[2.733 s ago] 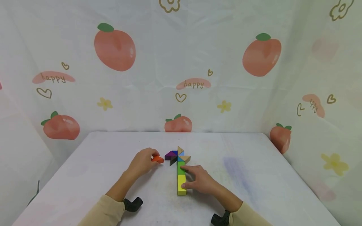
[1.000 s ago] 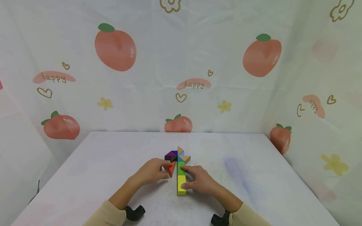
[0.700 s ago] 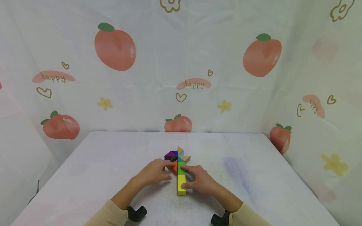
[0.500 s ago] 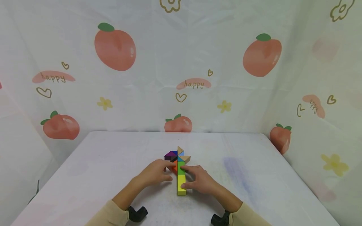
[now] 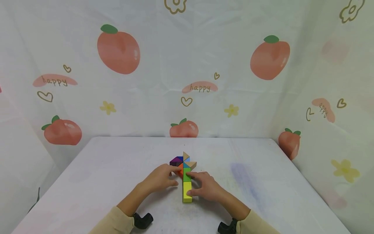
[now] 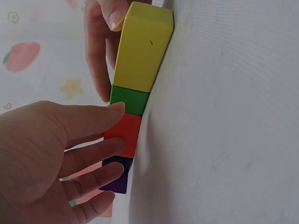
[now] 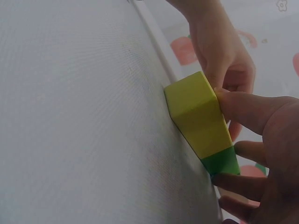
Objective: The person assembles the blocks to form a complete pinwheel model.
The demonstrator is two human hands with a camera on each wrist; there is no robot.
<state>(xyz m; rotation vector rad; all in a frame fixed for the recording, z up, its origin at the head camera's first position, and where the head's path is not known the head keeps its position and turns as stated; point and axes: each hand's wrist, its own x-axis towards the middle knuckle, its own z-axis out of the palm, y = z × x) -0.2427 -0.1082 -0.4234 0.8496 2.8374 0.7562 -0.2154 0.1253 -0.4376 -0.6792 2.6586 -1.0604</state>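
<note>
In the head view, a yellow block and a green block lie end to end on the table. An orange block sits along the green block's left side. My left hand rests its extended fingers on the orange block, the thumb apart from it. My right hand touches the green block with its index finger and the yellow block with its thumb. Beyond the green block, a pinwheel of small triangles includes purple, dark blue, light blue and wooden pieces.
The white table ends at a hanging cloth printed with peaches. Black wrist mounts sit at both sleeve cuffs, close over the tabletop. Some blue smudges mark the right side.
My left hand has brought the orange block rightward against the green block and loosened its pinch on it. Over the last half second little moves; my right hand stays in place throughout.
</note>
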